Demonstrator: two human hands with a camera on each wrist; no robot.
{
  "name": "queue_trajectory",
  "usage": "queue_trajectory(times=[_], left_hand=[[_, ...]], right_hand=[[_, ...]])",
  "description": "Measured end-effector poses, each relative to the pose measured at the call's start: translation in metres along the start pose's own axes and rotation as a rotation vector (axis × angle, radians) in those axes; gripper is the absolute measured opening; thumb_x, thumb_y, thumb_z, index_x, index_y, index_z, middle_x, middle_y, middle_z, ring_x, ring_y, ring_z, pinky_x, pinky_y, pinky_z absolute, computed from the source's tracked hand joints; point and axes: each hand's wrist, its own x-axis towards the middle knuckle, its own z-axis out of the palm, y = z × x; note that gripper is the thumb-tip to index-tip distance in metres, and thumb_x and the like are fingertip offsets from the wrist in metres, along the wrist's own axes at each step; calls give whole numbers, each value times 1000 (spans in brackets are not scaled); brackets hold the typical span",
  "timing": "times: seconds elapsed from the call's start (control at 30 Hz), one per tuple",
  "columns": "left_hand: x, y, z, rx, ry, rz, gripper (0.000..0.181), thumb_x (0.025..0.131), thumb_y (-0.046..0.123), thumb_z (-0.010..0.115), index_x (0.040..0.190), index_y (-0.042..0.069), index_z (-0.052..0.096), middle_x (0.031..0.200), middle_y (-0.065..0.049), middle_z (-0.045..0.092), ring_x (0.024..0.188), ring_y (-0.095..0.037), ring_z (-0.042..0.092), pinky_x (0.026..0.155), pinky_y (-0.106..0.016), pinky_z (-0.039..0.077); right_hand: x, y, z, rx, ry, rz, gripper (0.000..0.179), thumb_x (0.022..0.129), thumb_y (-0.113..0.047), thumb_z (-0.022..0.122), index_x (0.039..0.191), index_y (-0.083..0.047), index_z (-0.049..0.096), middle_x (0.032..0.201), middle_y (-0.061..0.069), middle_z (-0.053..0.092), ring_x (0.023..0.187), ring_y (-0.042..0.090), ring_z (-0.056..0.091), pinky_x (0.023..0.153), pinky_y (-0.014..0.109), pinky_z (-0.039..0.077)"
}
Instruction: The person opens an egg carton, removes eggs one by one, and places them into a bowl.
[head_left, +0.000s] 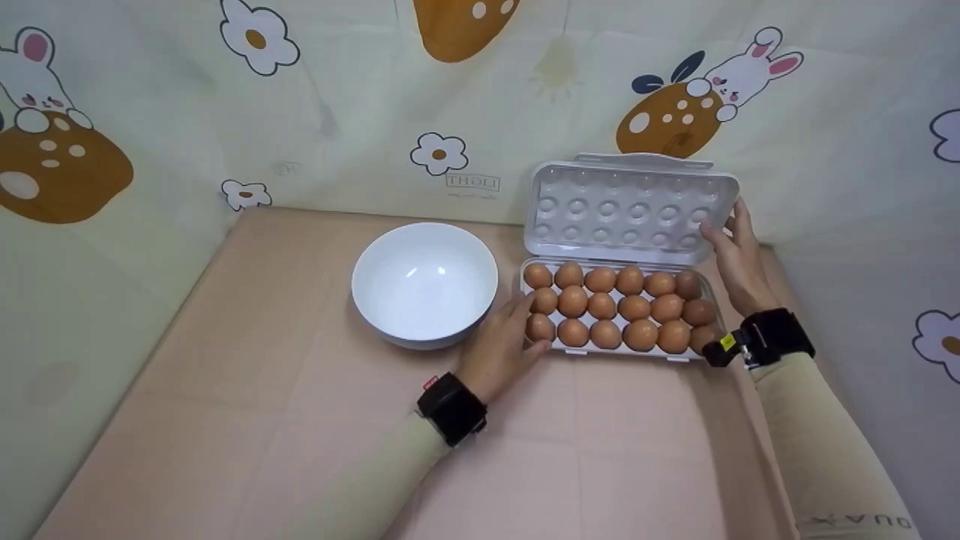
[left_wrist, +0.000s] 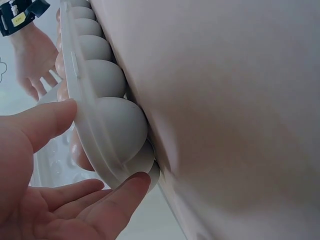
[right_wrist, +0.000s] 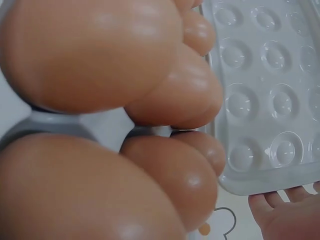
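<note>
A white plastic egg carton (head_left: 576, 351) lies on the table with its lid raised, full of brown eggs (head_left: 602, 306) in rows. My left hand (head_left: 496, 349) holds the carton's near left corner. In the left wrist view its thumb (left_wrist: 65, 116) touches the rim, and a fingertip rests against the rounded cups below. My right hand (head_left: 742, 262) grips the right edge of the upright lid (head_left: 626, 210), thumb on the inner face and fingers around behind. In the right wrist view those fingertips (right_wrist: 260, 204) meet the lid's edge, beside large close eggs (right_wrist: 90, 50).
A white bowl (head_left: 425, 281) stands just left of the carton, close to my left forearm. Behind the table (head_left: 225, 337) hangs a patterned cloth (head_left: 337, 112) with rabbits and flowers, and the raised lid stands near it. More cloth flanks both sides.
</note>
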Motion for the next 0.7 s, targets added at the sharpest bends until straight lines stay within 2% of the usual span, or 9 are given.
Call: queue_trajectory(times=[0.17, 0.4, 0.7], left_hand=[[0, 0, 0, -1, 1, -3, 74, 93, 26, 85, 155, 2, 51, 149, -15, 61, 129, -23, 60, 113, -38, 47], [-3, -3, 0, -15, -1, 23, 73, 94, 24, 83, 154, -1, 51, 148, -17, 60, 135, -26, 58, 116, -39, 45], [-5, -7, 0, -11, -15, 19, 73, 95, 25, 83, 155, 0, 50, 151, -18, 59, 139, -27, 56, 119, -39, 43]], right_hand=[[0, 4, 0, -29, -52, 22, 82, 111, -43, 44, 170, -34, -12, 179, 13, 5, 164, 32, 7, 131, 56, 11], [-3, 10, 5, 16, -117, 65, 86, 111, -41, 46, 169, -26, -15, 177, 20, 6, 163, 34, 11, 130, 56, 17], [-10, 15, 5, -43, -161, 116, 91, 110, -50, 45, 167, -24, -22, 178, 15, -5, 164, 34, 4, 130, 57, 16]])
